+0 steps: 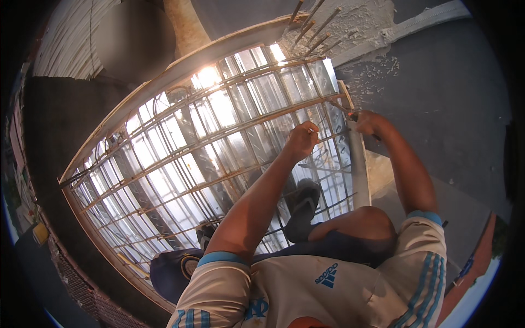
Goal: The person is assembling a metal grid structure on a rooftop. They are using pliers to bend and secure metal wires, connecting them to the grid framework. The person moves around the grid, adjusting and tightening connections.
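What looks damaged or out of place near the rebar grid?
The concrete beyond the grid's far end looks broken and crumbly, with bare bar ends sticking out at a splay and crumbs scattered on the dark floor. The rebar grid itself looks regular.

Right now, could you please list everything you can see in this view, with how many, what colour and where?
rebar grid: one, rusty brown bars crossing over the deck, centre and left.
metal decking: one shiny silver ribbed sheet, under the grid.
wooden edge form: one pale curved board, along the deck's far rim.
upright rebar ends: several, rusty, top centre.
concrete surface: one, dark grey, right side.
grey edge strip: one, along the deck's right rim.
dark shoe: one in clear view, standing on the grid, lower centre.
left hand: one, fingers closed over a bar of the grid.
right hand: one, at the deck's right corner, gripping a small tool.
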The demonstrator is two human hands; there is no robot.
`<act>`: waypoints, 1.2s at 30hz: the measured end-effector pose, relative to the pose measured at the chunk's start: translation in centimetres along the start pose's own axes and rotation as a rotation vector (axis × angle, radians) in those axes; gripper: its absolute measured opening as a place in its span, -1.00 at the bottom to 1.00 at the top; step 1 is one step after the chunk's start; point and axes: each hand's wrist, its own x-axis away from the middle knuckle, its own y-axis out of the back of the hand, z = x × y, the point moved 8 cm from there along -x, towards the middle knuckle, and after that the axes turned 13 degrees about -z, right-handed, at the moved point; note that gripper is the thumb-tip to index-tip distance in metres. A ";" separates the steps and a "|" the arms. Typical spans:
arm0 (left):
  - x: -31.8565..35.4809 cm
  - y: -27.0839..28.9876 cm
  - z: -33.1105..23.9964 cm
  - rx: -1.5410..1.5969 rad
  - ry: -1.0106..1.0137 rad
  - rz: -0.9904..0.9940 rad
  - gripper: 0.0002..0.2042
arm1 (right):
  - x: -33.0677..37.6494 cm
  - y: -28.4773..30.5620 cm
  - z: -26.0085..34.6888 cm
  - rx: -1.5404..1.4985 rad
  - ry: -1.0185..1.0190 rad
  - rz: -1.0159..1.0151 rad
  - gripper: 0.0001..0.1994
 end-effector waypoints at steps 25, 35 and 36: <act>-0.7 -0.8 -0.6 0.216 0.220 -0.038 -0.76 | -4.5 -5.1 -1.6 -0.056 0.049 0.124 -0.70; -3.7 -0.9 0.5 -0.567 -0.525 -0.088 -0.65 | -0.8 -5.9 -0.7 -0.936 -0.106 0.308 -0.75; -4.4 -1.0 0.8 -0.308 -0.260 0.003 -0.60 | -0.6 -5.8 -0.7 -0.979 -0.119 0.315 -0.76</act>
